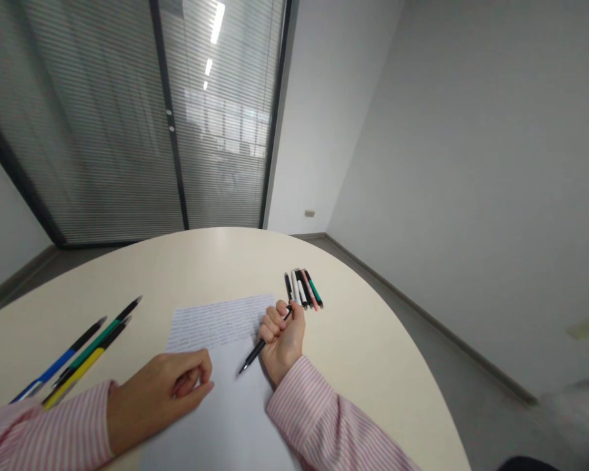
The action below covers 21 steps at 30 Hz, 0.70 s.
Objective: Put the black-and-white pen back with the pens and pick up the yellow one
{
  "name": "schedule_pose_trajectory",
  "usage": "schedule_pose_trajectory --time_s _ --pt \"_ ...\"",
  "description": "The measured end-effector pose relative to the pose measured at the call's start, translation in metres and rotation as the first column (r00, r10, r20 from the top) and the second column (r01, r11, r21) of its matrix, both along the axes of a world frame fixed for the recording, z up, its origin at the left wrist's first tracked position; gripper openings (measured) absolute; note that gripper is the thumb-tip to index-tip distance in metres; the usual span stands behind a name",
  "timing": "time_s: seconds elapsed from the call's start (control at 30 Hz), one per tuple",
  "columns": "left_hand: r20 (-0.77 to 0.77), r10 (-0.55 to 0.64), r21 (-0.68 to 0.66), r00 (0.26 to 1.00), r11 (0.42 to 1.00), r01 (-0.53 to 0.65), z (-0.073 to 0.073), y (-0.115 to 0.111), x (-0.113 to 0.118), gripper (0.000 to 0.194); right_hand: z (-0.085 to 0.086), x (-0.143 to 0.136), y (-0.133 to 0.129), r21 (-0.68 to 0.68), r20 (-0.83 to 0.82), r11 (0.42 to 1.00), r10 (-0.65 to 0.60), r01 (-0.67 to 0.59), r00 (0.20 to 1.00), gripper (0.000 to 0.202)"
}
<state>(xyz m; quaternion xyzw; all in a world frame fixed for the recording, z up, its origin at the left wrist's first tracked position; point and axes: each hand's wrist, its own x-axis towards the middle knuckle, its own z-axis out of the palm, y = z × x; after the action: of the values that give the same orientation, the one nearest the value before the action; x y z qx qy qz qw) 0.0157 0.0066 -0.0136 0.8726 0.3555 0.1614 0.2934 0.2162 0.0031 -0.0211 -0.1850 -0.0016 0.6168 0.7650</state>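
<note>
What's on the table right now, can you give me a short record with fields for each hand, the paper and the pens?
right hand: gripping a black pen, tip down over the paper
left hand: loosely curled, resting on the paper's left edge
paper: white sheet, handwriting across its far part
far pens: small row beyond the right hand
left pens: several, lying left of the paper
table: round, cream

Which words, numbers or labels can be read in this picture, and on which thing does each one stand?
None can be read.
Sheet of paper: rows of handwriting on its upper part, too small and blurred to read.
Pens and pens: no readable print.
</note>
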Motion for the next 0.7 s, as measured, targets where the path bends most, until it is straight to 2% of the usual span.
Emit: schedule_pose_trajectory --time_s 0.27,0.4,0.53,0.7 --pt "-0.041 -0.047 0.02 0.998 0.999 0.048 -0.001 0.006 -0.002 0.017 0.003 0.0 0.0 -0.017 -0.002 1.0 0.007 -0.007 1.0 0.041" --pt "-0.06 -0.053 0.021 0.997 0.998 0.054 -0.002 0.006 -0.003 0.017 0.003 0.001 0.003 -0.002 0.013 0.999 0.049 -0.049 0.999 0.039" --pt "-0.055 -0.016 0.028 0.998 0.999 0.017 -0.002 0.003 -0.004 0.019 0.005 -0.002 0.004 -0.001 0.054 0.997 0.072 -0.072 0.996 0.032" --pt "-0.088 -0.034 0.018 0.996 0.999 0.036 0.0 0.003 -0.002 0.019 0.011 -0.008 -0.003 -0.006 0.168 0.998 0.067 -0.067 0.983 0.042"
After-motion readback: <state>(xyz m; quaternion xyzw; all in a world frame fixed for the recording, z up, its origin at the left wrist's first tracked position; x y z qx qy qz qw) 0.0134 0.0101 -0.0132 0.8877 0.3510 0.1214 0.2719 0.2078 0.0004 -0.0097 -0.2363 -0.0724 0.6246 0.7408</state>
